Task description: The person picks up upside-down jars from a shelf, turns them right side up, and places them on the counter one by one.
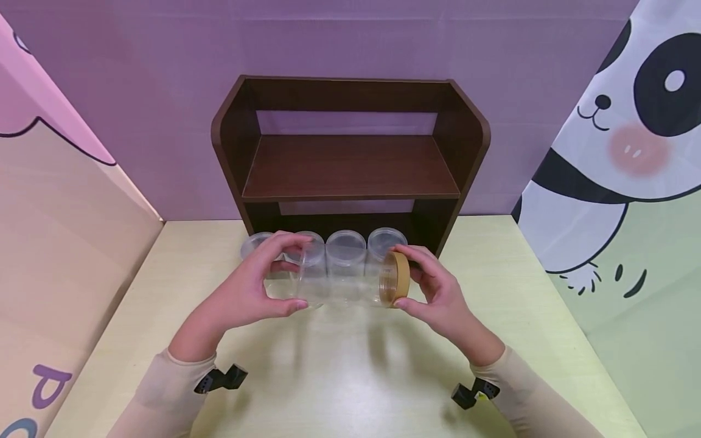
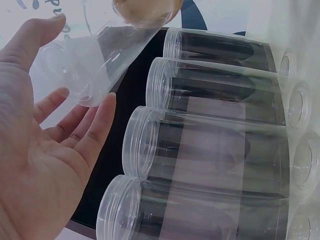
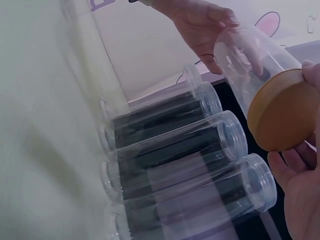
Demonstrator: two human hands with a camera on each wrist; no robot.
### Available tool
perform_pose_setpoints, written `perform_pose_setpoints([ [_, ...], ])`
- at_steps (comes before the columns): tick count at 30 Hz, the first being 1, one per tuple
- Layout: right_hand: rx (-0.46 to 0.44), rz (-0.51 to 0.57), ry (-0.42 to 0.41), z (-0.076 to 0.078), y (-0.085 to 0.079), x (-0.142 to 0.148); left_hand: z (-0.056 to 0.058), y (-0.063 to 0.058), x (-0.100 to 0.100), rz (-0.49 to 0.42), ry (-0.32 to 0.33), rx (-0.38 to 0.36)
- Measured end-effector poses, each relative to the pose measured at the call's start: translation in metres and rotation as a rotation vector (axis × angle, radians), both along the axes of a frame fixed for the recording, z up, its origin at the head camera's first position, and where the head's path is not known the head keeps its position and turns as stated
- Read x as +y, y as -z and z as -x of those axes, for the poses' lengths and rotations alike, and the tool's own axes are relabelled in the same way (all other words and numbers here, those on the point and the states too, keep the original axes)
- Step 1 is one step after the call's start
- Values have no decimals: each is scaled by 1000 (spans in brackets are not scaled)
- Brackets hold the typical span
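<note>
A clear plastic jar [image 1: 342, 292] with a tan screw lid [image 1: 402, 278] is held sideways above the table, its lid end to the right. My left hand [image 1: 249, 289] holds the jar's base end, thumb below and fingers above in the head view. At the other end, my right hand [image 1: 440, 295] grips the lid by its rim, as the right wrist view also shows for the tan lid [image 3: 287, 112]. Behind the held jar, several clear jars [image 2: 210, 145] with clear lids stand upright in a row. The held jar and left hand partly cover them in the head view.
A dark brown two-tier shelf [image 1: 350, 167] stands at the back of the pale table [image 1: 350, 377], right behind the row of jars. Purple cloth [image 1: 350, 45] hangs behind it. Printed panels flank both sides, with a panda [image 1: 619, 134] on the right.
</note>
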State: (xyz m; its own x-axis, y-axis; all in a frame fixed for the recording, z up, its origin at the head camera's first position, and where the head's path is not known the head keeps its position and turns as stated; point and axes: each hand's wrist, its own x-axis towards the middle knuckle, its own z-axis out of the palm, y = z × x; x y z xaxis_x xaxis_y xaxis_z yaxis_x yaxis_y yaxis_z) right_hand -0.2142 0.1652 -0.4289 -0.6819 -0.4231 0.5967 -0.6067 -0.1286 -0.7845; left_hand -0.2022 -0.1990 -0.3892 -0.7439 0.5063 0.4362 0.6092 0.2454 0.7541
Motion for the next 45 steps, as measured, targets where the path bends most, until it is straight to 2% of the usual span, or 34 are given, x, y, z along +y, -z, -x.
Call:
perform_pose_setpoints([
  [4,36,0,-23,3,-5,1,-1,1,1,-17,-30,-8],
  [13,212,-83,-105,15,-14,10,-1,4,1,-36,-60,-14],
  [17,203,-147,-91,14,-19,14,-3,7,1,-47,-64,-28],
  [21,185,-164,-96,13,-21,16,-4,10,1,-51,-68,-42],
  [27,192,-122,-108,15,-20,16,-6,11,1,-35,-79,-69],
  [32,237,-56,-111,18,-20,14,-9,12,3,36,-103,-105],
  [36,228,-14,-121,19,-22,11,-11,15,6,59,-119,-119],
  [41,187,-26,-112,17,-26,11,-13,20,9,78,-143,-127],
  [45,178,-55,-111,15,-29,12,-14,23,10,96,-148,-107],
])
